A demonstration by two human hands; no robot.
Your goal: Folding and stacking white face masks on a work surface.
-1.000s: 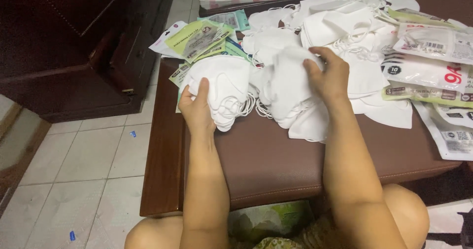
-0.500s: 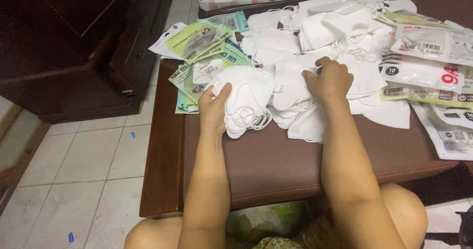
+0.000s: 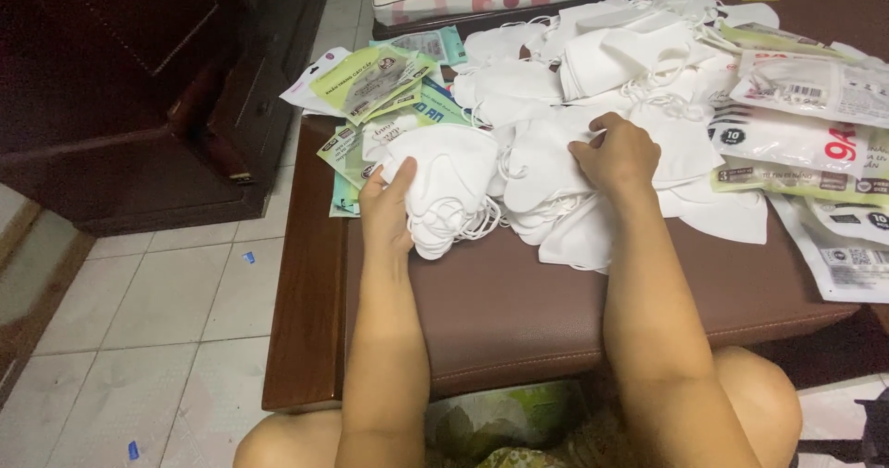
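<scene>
Her left hand (image 3: 387, 211) clasps a soft, light stack of white face masks (image 3: 444, 190) on the brown tabletop (image 3: 519, 311), best pinched along its folded edges, while her right hand (image 3: 622, 156) presses fingers-curled on the loose masks (image 3: 556, 176) just right.

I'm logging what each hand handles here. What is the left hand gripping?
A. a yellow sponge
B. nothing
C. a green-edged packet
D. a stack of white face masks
D: the left hand wraps its fingers round a stack of white face masks, ear loops dangling beneath.
</scene>
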